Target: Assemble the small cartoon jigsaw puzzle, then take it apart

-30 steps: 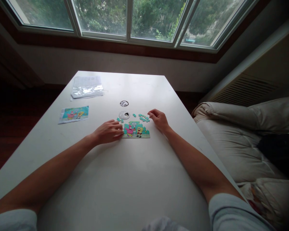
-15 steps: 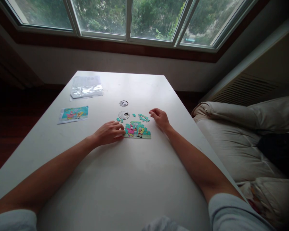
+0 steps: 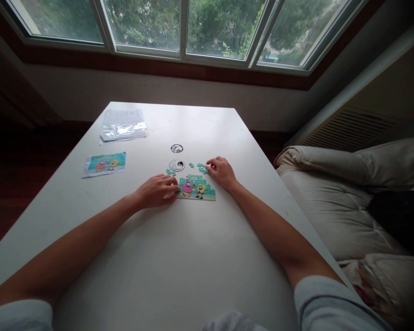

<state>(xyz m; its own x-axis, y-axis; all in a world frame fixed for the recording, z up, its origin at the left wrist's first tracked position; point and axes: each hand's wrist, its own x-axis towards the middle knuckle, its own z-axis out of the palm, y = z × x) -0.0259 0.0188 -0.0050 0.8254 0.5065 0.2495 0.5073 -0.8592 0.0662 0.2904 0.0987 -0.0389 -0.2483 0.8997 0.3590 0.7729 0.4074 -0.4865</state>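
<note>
In the head view, the right hand (image 3: 222, 172) has moved inward, bringing its bent fingertips to the near-side end of the loose pieces (image 3: 203, 170) and placing them within reach; whether it grips one cannot be told. The puzzle (image 3: 194, 187), partly assembled, lies between the hands, its left edge at the loosely curled left hand (image 3: 155, 191), whose grip cannot be confirmed.

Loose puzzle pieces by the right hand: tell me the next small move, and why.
Probably pinch one of the loose pieces with the right hand: its fingers are at them, and the joined puzzle by the left hand has a jagged upper edge.
</note>
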